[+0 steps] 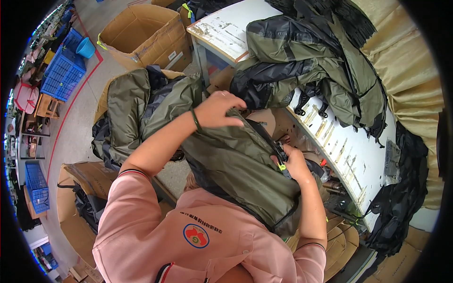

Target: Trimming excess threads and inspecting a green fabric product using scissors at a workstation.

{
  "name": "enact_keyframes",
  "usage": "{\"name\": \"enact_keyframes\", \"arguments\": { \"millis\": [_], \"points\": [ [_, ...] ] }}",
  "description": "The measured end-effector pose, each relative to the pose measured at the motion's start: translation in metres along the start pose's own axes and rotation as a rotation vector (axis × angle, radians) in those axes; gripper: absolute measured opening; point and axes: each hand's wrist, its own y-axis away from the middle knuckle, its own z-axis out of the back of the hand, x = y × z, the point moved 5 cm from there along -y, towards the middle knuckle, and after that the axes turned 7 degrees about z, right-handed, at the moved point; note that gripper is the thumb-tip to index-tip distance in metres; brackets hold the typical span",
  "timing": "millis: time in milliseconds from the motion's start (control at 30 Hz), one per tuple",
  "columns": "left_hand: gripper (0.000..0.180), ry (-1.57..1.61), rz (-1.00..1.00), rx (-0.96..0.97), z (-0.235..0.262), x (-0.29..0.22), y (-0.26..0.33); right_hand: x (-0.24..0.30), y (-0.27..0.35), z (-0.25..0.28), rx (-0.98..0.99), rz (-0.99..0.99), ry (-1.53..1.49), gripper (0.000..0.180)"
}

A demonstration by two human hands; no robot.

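Olive fabric piece (236,165): spread in front of your torso, left of the white tabletop (350,158).
Left hand (218,111): you have it half open, thumb and fingers apart at the piece's upper end; whether it grips any cloth, I cannot tell.
Right hand (296,162): your fingers are closed on the piece's black edge, beside a yellow-green tab (282,167).

The table (337,158) (its white top is showing worn brown streaks) is carrying a broad heap (309,70) of olive and black cloth and, at its right edge, a clear packet (392,162), while the grey floor (87,122) is bearing a big open carton (163,49) near the table's upper end.
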Motion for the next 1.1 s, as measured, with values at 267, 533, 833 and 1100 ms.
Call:
{"name": "enact_keyframes", "arguments": {
  "millis": [267,533,833,1100],
  "points": [
    [0.026,1.085,0.483,0.196,-0.011,0.038,0.031,-0.024,0.031,-0.013,-0.045,-0.12,-0.28,0.034],
    [0.028,1.261,0.569,0.284,-0.001,-0.017,0.022,0.051,0.008,0.049,-0.185,0.068,0.311,0.051],
    [0.029,1.219,0.537,0.325,-0.008,-0.042,0.016,0.095,-0.008,0.071,-0.19,0.254,0.501,0.056],
    [0.03,1.125,0.569,0.368,-0.008,-0.047,0.014,0.098,-0.008,0.072,-0.173,0.29,0.525,0.054]
  ]
}}
